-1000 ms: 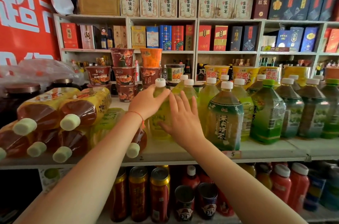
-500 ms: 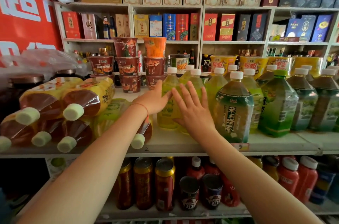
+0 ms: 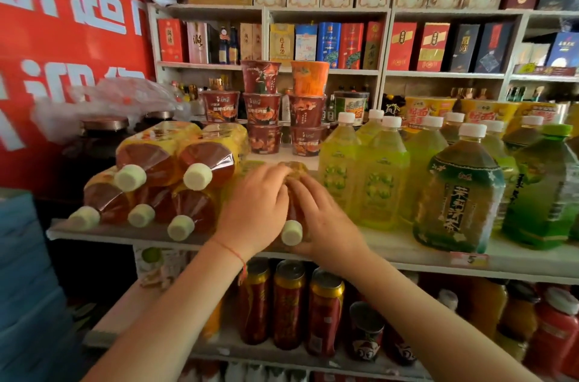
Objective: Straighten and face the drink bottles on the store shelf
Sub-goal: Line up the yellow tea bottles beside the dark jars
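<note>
A: Head view, the only one. Both hands are on one brown-tea bottle (image 3: pixel 293 209) lying on its side on the shelf (image 3: pixel 407 248), white cap (image 3: pixel 291 233) towards the camera and close to the front edge.

B: Finger state?

A: Left hand (image 3: pixel 254 212) is draped over the bottle's left flank, fingers curled round it. Right hand (image 3: pixel 326 218) cups the right flank, fingers curled likewise. Both hold it; the body is mostly hidden under them.

B: Neighbours?

A: On the left, a stack of lying brown-tea bottles (image 3: pixel 175 175), two layers, caps out. The held bottle appears to touch or sit just beside its right end; I cannot tell which. On the right, upright pale green bottles (image 3: pixel 363 175), near the right hand.

B: Risks, as you judge them?

A: Three. First, the stack is round bottles resting on round bottles; if the held one props the lower row, pulling it could let the top layer roll forward off the shelf. Second, the cap sits near the edge, so a slip of either hand would probably send the bottle down onto the red cans (image 3: pixel 289 306) on the shelf below. Third, swinging it upright towards the right could knock the nearest pale green bottle into the dark green tea bottle (image 3: pixel 459 193).

B: The label?

A: Covered by the hands, so its facing cannot be read.
</note>
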The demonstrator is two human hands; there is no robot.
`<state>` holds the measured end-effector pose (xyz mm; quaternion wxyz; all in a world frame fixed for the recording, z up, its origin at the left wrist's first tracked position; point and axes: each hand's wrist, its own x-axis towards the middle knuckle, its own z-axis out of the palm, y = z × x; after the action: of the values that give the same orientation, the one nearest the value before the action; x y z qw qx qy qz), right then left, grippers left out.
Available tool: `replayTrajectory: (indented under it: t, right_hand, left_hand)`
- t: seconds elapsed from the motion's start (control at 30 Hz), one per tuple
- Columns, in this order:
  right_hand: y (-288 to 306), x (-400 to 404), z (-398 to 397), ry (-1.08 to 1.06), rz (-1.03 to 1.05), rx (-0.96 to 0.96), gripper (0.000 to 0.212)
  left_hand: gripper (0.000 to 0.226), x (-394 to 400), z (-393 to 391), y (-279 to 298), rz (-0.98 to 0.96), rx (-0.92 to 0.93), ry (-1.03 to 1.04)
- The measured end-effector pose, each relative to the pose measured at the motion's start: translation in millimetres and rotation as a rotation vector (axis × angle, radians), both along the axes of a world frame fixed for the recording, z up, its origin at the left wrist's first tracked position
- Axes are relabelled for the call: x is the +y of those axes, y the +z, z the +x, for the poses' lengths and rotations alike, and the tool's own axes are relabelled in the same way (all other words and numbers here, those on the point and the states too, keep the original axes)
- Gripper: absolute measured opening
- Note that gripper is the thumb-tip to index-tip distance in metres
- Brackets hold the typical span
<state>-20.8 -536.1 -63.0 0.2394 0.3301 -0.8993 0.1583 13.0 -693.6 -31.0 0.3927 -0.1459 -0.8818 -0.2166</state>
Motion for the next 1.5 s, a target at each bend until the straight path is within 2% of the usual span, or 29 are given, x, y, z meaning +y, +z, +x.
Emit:
replayTrajectory:
  t: [0.1, 0.2, 0.3, 0.4, 0.53, 0.6, 0.67, 0.8, 0.87, 0.97, 1.0, 1.1, 1.17, 1.2, 1.27, 1.33, 1.43, 1.5]
  right_hand:
    - [-5.6, -12.3, -0.3, -0.047, -0.035, 0.059, 0.106]
    - [-9.7, -9.8, -1.1, -0.054, -0.1, 0.065, 0.099]
    - [12.3, 2.5, 3.9, -0.008, -0.393, -0.092, 0.083]
    - [40.9, 19.4, 6.2, 0.059, -0.59, -0.199, 0.069]
    - [70.5, 37.9, 12.4, 0.097, -0.705, -0.266, 0.038]
    - [82.0, 49.1, 12.5, 0.098, -0.814, -0.279, 0.025]
    - [90.6, 59.5, 10.1, 0.089, -0.894, -0.299, 0.02]
    - [103.6, 70.1, 4.4, 0.05, -0.965, -0.308, 0.031]
    - [110.3, 70.0, 1.5, 0.037, -0.967, -0.289, 0.031]
    - [115.2, 64.2, -4.3, -0.06, -0.802, -0.179, 0.036]
    - [114.4, 61.5, -5.5, -0.079, -0.739, -0.14, 0.04]
    - [98.1, 57.4, -5.6, -0.142, -0.621, -0.017, 0.064]
    - [75.0, 59.1, -3.0, -0.226, -0.573, 0.068, 0.092]
    - [61.8, 59.8, -0.2, -0.263, -0.583, 0.05, 0.104]
    - [37.8, 61.3, 5.5, -0.327, -0.661, -0.122, 0.123]
    - [21.8, 61.4, 8.4, -0.342, -0.698, -0.27, 0.133]
    - [16.7, 62.2, 6.3, -0.343, -0.678, -0.256, 0.133]
    - [15.3, 62.8, 6.2, -0.341, -0.64, -0.233, 0.13]
  left_hand:
    - [0.035, -5.2, 3.2, -4.7, 0.061, -0.01, -0.043]
    - [0.042, -14.1, 3.9, -2.2, 0.076, -0.106, -0.068]
    - [0.06, -14.6, 6.5, 4.6, -0.087, -0.199, -0.053]
    - [0.093, -4.8, 4.6, 10.1, -0.26, -0.284, -0.017]
    - [0.113, 13.0, -9.2, 13.8, -0.108, -0.302, -0.019]
    - [0.114, 21.1, -15.4, 15.0, -0.022, -0.319, -0.026]
    - [0.108, 31.0, -16.8, 15.9, 0.04, -0.339, -0.062]
    - [0.094, 41.4, -24.3, 19.3, 0.183, -0.383, -0.128]
    - [0.085, 46.1, -27.9, 17.8, 0.233, -0.488, -0.174]
    - [0.069, 59.4, -29.4, 4.8, 0.338, -0.625, -0.273]
    - [0.074, 64.5, -30.3, -1.1, 0.356, -0.62, -0.281]
    - [0.116, 71.8, -32.3, -7.6, 0.294, -0.561, -0.153]
    - [0.126, 71.1, -35.3, -7.4, 0.273, -0.574, -0.121]
    - [0.127, 70.1, -37.6, -7.8, 0.275, -0.574, -0.152]
    - [0.114, 69.3, -45.4, -12.4, 0.297, -0.531, -0.219]
    - [0.094, 67.7, -48.7, -16.1, 0.327, -0.496, -0.257]
    - [0.077, 62.3, -49.9, -13.9, 0.33, -0.481, -0.27]
    - [0.074, 57.8, -49.8, -14.6, 0.329, -0.473, -0.257]
